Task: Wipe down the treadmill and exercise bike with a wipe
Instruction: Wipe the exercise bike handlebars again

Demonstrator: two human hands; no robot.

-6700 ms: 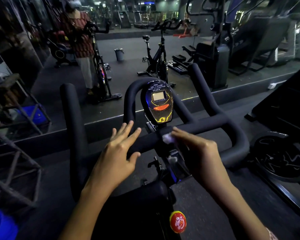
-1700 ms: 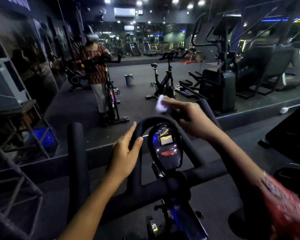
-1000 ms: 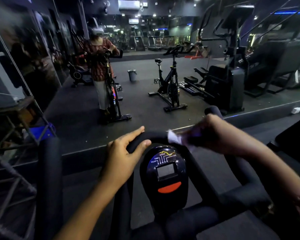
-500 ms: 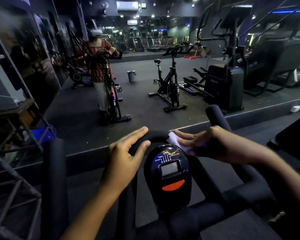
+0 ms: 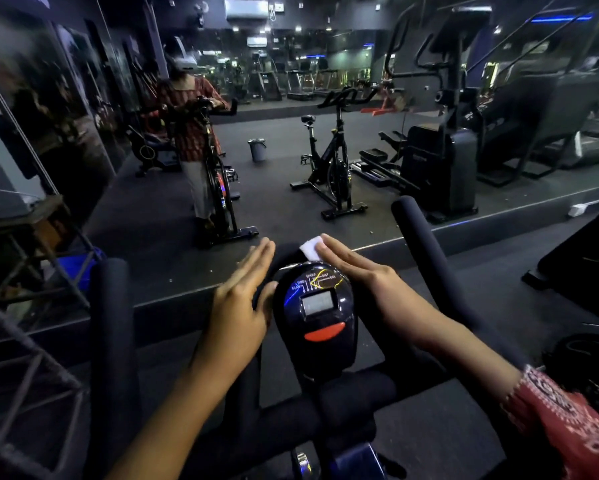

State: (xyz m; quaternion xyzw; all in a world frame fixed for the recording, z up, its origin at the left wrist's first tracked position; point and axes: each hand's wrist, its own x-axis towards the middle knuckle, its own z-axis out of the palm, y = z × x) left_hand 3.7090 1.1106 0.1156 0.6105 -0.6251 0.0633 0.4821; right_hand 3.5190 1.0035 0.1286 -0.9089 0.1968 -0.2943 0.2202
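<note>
L hand flat & released, fingers straight and a bit blurred. It lies along the left side of the centre loop of the bike bar, thumb at the left edge of the console, holding nothing. R hand also flat, not clenched: straight fingers lie on the wipe and press it onto the top of the loop, just above the console's top edge. Thumb hidden, so can't tell if it pinches too. Wipe is small, white, folded, its far corner sticking out past the fingertips. Console sits in the middle of the loop, betw. the hands, w/ a grey screen and a red-orange button below it. Red patterned sleeve on the R forearm, lower right. R horn of the bar rises just right of the R hand; L horn stands well left of the L hand. Ahead, a wall mirror shows a person standing, a 2nd bike, a bucket on the floor betw. them, and an elliptical further right.
</note>
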